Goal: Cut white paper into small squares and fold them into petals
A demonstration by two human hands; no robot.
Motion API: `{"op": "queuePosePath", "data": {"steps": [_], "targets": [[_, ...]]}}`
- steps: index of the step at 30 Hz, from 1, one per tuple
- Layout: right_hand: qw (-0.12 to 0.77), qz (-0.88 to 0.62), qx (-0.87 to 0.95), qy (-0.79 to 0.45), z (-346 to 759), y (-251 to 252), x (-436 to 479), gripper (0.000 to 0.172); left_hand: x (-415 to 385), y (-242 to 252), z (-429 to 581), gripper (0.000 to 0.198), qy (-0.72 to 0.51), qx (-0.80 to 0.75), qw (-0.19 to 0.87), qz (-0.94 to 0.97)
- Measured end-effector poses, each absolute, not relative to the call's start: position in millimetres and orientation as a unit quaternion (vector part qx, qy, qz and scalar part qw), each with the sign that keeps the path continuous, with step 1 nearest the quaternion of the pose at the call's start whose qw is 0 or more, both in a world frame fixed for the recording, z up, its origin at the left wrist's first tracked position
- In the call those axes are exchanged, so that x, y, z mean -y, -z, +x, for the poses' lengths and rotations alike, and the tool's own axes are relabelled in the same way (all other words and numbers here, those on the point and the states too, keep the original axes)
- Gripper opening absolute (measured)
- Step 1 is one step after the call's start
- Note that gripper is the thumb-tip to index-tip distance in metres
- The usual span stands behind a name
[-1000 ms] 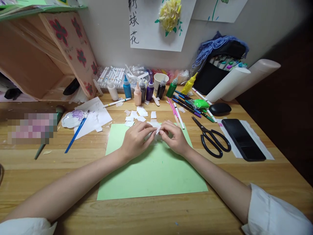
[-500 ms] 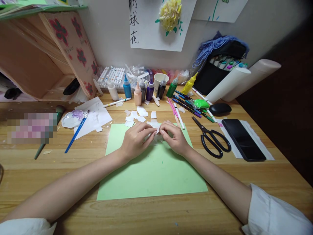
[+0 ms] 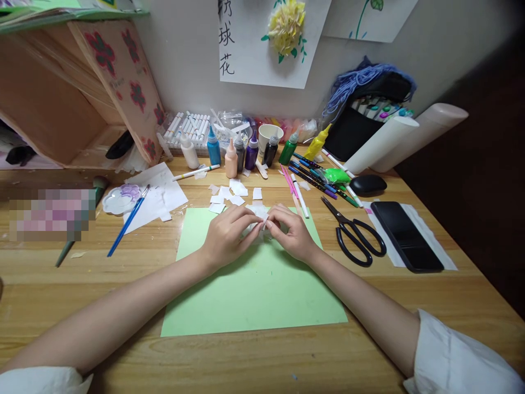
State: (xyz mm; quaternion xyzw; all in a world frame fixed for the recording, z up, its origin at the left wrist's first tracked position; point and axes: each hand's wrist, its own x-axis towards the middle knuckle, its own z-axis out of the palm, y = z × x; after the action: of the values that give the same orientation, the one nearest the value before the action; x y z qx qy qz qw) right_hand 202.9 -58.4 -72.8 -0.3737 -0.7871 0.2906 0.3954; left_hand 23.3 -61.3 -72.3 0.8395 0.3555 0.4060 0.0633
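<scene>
Over the far part of a green sheet of paper (image 3: pixel 254 290), my left hand (image 3: pixel 229 235) and my right hand (image 3: pixel 291 232) meet with their fingertips pinched. Between them is a small piece of white paper (image 3: pixel 265 216), gripped from both sides and partly covered by the fingers. Beyond my hands lie several loose white paper pieces (image 3: pixel 238 187) on the wooden table, some near the sheet's far edge. More white paper shows just behind and below the fingertips, mostly hidden.
Black-handled scissors (image 3: pixel 356 232) and a phone (image 3: pixel 406 235) lie to the right. Paint bottles (image 3: pixel 231 160) and a paper cup (image 3: pixel 269 138) line the back. Pens (image 3: pixel 314 178) are scattered back right. At left are a paintbrush (image 3: pixel 128 221) and a palette (image 3: pixel 118 200).
The fingertips have shifted slightly around the white paper piece, which both hands still pinch. The whole view has moved a little; the things on the table stay put.
</scene>
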Motion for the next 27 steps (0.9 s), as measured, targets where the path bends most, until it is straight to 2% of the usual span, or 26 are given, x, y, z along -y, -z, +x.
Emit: {"op": "queuePosePath", "data": {"steps": [27], "targets": [[0.389, -0.334, 0.81, -0.284, 203.1, 73.3, 58.9, 0.019, 58.8, 71.7, 24.7, 0.002, -0.431, -0.328, -0.026, 0.84]]}}
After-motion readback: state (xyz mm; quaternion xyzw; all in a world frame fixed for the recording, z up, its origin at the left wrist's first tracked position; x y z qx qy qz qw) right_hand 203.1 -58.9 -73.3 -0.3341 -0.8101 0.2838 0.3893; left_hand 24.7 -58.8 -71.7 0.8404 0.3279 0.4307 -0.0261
